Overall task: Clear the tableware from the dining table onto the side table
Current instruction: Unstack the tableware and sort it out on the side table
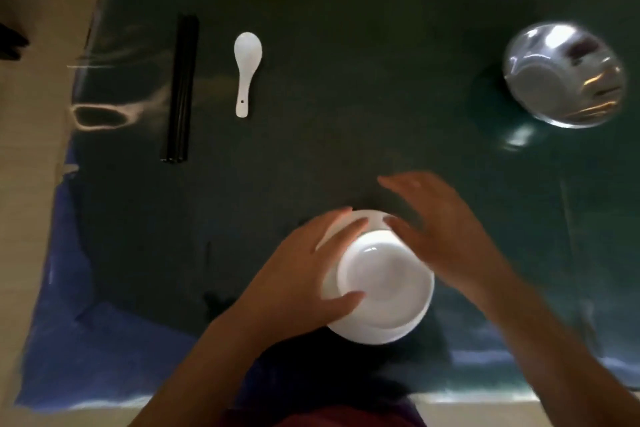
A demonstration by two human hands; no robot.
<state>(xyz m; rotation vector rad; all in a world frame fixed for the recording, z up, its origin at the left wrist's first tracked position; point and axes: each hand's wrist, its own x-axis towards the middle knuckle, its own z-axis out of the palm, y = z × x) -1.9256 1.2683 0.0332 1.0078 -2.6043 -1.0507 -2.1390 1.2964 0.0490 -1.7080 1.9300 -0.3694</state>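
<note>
The round white ceramic bowl [384, 284] sits on a white plate at the near edge of the dark green glossy tabletop [346, 80]. My left hand [304, 277] cups its left side; my right hand [440, 229] hovers spread beside it. No writing shows anywhere.

Beyond lie a white ceramic soup spoon [246, 71], black chopsticks [181, 87] and a shiny steel bowl [564, 74].

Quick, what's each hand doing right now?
Left hand: closed around the white bowl.
Right hand: open, fingers spread beside the bowl.

Dining room: glass-topped table [346, 10] (spoon [246, 71], chopsticks [181, 87], bowls [381, 281]).
</note>
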